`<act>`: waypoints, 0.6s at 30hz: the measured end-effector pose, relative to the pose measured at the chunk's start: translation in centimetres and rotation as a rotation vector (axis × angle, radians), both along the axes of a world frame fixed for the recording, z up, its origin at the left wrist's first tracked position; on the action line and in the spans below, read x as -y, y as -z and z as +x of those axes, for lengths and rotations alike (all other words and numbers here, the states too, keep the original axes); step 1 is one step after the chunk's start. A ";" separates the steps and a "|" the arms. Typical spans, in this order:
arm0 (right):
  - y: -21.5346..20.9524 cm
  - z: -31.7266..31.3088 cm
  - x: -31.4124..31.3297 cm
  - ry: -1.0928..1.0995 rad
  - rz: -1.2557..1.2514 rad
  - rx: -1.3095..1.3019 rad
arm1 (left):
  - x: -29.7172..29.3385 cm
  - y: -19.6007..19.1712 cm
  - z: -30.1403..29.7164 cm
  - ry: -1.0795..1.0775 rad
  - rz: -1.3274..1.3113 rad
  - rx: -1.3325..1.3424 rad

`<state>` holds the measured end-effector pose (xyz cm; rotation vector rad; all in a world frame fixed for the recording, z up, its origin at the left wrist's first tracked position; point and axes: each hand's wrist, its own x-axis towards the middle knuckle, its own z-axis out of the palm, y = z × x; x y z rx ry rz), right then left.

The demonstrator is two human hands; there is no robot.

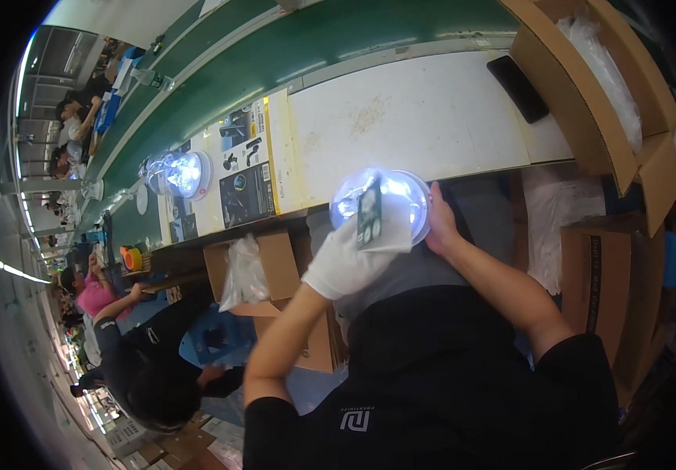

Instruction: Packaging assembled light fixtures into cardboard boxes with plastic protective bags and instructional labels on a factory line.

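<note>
A clear, round, dome-like lamp (414,196), glowing bright white, is held up at the front edge of the worktable. My bare right hand (442,222) grips the lamp's rim from the right, fingers wrapped round it. My left hand (351,261), in a white glove, is closed on a flat green-and-white printed piece (370,213) with a white part beside it. This piece lies in front of the lamp's face; whether it touches the lamp I cannot tell. Glove and piece hide part of the lamp.
A second lit clear lamp (186,174) stands on the table's left part, near printed sheets (245,160). At the right are a black oblong object (517,88) and an open carton (563,74) with plastic bags. Another carton (277,266) sits below the edge. A co-worker (154,368) bends at the left.
</note>
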<state>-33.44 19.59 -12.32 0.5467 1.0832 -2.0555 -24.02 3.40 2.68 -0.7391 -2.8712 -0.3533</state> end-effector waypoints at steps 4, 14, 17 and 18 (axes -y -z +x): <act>1.6 -0.1 0.2 0.026 0.043 0.016 | -1.2 -3.0 -4.2 0.155 -0.222 -0.015; -0.2 -0.1 0.3 0.024 -0.114 0.115 | -5.5 5.8 -3.0 0.163 -0.944 -0.222; -1.4 -0.6 0.3 0.039 -0.108 0.182 | -5.2 3.3 -3.8 0.220 -0.898 -0.075; -1.0 -0.5 0.2 0.045 -0.106 0.189 | -4.8 1.5 -4.4 0.197 -0.771 0.000</act>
